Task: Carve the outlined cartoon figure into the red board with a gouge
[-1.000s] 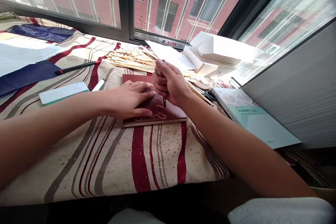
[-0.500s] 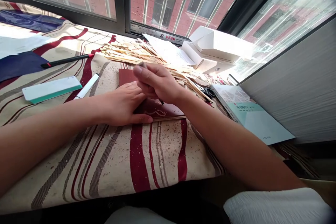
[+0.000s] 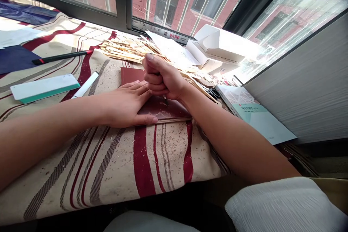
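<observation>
My right hand (image 3: 162, 77) is a fist around a small carving tool (image 3: 165, 100), whose handle is hidden in my fingers and whose dark tip rests on the board. The dark red wooden board (image 3: 163, 110) lies flat on a striped cloth, with pale carved lines mostly hidden by my hands. My left hand (image 3: 126, 103) lies flat on the board's left part, fingers spread and holding nothing.
A bundle of thin wooden strips (image 3: 127, 52) and white paper (image 3: 171, 50) lie behind the board, beside a white box (image 3: 220, 45). Scissors (image 3: 213, 93), a book (image 3: 252, 112), two pens and a green-edged white block (image 3: 45, 87) lie nearby. Wood shavings dot the striped cloth (image 3: 108, 163).
My right hand has turned into an upright fist, with the tool tip down on the board. My left hand stays on the board. The whole view has drifted left.
</observation>
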